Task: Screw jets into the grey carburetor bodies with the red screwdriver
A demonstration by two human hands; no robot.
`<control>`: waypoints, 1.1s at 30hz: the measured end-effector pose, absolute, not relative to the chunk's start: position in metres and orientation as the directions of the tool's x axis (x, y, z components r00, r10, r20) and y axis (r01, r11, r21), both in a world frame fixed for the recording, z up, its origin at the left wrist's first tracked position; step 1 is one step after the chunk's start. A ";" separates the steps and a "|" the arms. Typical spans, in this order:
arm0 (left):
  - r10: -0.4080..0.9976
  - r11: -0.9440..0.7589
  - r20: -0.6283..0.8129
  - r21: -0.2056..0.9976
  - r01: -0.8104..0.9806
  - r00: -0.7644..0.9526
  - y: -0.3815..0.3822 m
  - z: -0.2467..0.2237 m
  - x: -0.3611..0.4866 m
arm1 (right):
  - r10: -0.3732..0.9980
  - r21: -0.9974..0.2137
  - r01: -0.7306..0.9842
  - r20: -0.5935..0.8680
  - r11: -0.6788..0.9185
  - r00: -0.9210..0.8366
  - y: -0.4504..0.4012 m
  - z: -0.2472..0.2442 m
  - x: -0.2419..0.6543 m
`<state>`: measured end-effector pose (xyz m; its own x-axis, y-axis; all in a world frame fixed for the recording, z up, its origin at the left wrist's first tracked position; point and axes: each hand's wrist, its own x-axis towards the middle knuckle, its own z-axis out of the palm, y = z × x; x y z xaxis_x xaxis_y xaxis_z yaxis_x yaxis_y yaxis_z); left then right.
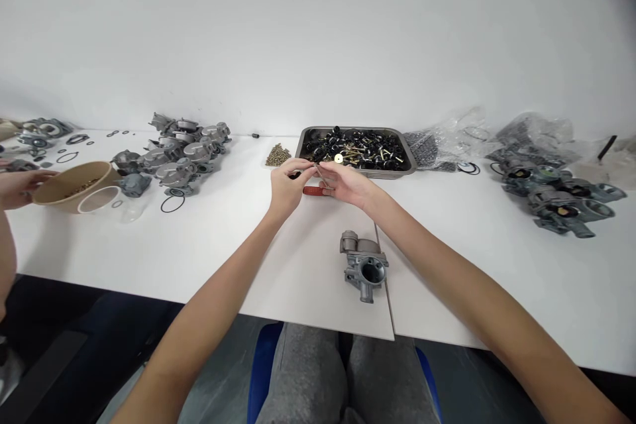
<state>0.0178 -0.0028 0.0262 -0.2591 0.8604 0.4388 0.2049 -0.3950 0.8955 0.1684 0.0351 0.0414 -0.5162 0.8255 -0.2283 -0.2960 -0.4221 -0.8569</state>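
Note:
My left hand [287,188] and my right hand [350,185] meet in front of the metal tray, their fingertips pinched together around a small part. A dark end [295,175] shows inside my left fingers; the rest is hidden. Just below the fingertips is a red handle [313,191], its other end covered by my right fingers. I cannot tell whether it is held or lies on the table. Nearer to me, a grey metal carburetor [366,268] rests on the white table between my forearms.
The metal tray [358,174] holds many black-and-brass parts, beside a pile of small brass pieces [278,155]. Carburetors [179,152] stand at left, more [564,195] at right near bubble wrap [452,139]. Another person's hand [22,189] touches a tan bowl [94,175].

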 end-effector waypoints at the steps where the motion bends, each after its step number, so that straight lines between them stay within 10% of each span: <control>1: 0.863 -0.396 0.436 0.898 0.192 -0.257 -0.002 0.026 0.017 | 0.833 -0.880 -0.260 -0.227 -0.398 -0.505 0.035 0.046 0.171; 8: 0.940 -0.287 0.300 0.952 0.103 -0.162 -0.009 0.028 0.024 | 0.884 -0.997 0.076 -0.036 -0.001 -0.465 0.019 0.058 0.202; 24: 0.959 -0.065 0.049 0.997 0.048 0.278 -0.018 0.027 0.035 | 0.896 -0.999 -0.028 -0.012 -0.027 -0.445 -0.010 0.027 0.228; 33: 0.879 -0.307 0.131 0.891 0.334 0.458 -0.025 0.026 0.040 | 0.978 -0.972 -0.217 0.124 0.086 -0.168 -0.003 0.033 0.235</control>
